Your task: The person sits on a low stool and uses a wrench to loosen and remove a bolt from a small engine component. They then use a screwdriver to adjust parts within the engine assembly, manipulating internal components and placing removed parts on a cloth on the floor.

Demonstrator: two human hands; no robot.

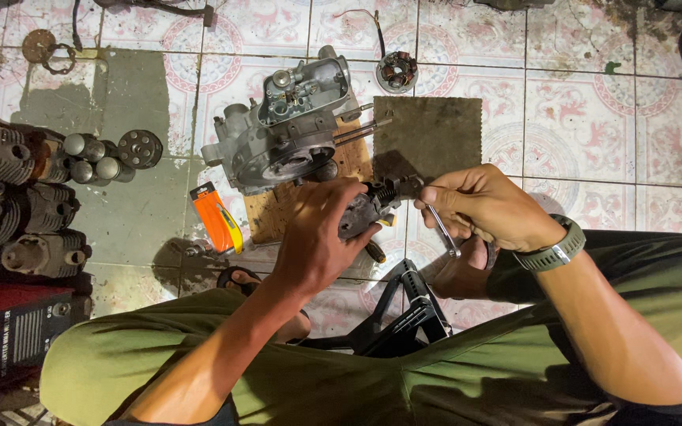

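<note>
Patterned floor tiles (578,118) filling the frame, engine case (294,126) upper centre. Mid-frame: left hand (317,237) wrapping tightly around a dark metal part (369,207), right hand (483,207) pinching a thin spanner (444,230). Probably heavy, rigid, greasy; best gripping its body.

1. Orange blister pack (218,216) with a yellow strip, long and flat, lying aslant on the floor just left of the engine case (294,126).
2. Black panel (5,335) with pale print and a red knob, on a red-topped box, far down-left of the engine case.
</note>
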